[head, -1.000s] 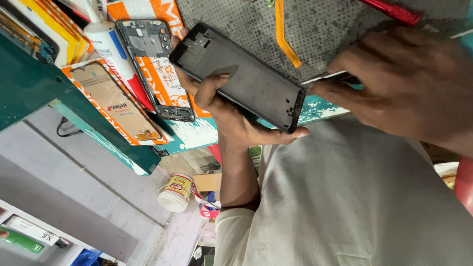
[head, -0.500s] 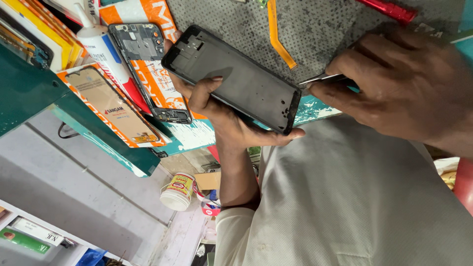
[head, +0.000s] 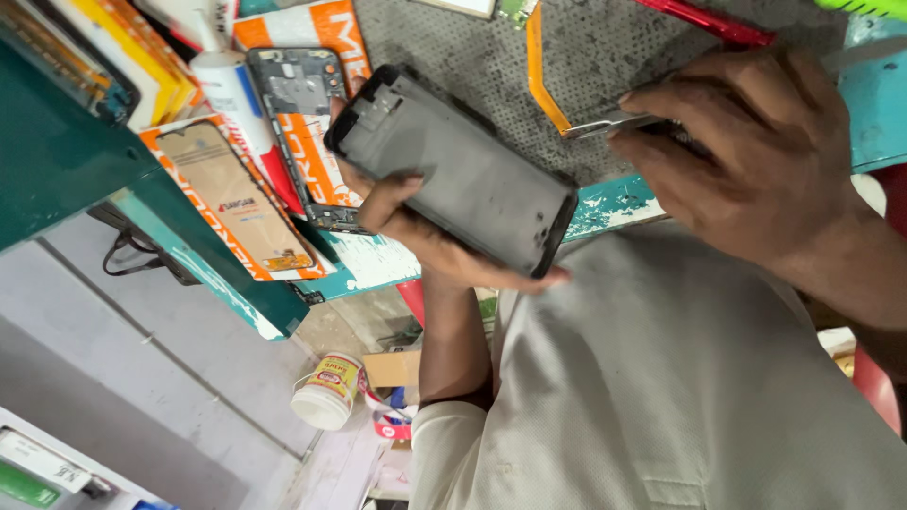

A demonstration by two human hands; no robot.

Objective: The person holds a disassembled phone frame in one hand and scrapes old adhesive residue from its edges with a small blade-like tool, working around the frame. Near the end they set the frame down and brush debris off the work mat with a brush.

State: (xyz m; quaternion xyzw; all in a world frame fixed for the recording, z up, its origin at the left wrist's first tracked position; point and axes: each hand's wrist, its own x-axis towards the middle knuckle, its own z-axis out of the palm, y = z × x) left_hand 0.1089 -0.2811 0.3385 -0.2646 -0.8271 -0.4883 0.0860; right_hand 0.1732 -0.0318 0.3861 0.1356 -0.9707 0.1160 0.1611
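My left hand grips a dark opened phone body from below, thumb curled over its near edge, holding it tilted above the table's edge. My right hand pinches thin metal tweezers. Their tip points left, just above the phone's right corner, and does not touch it. A grey dotted work mat lies behind both hands.
An orange flat strip lies on the mat. A bare phone frame, a screen protector pack and orange boxes sit at the left. A red tool is at the top. A white jar stands on the floor below.
The tweezers' tip was at the phone's right corner; now it sits a little above it. The phone has shifted slightly left and down in my left hand.
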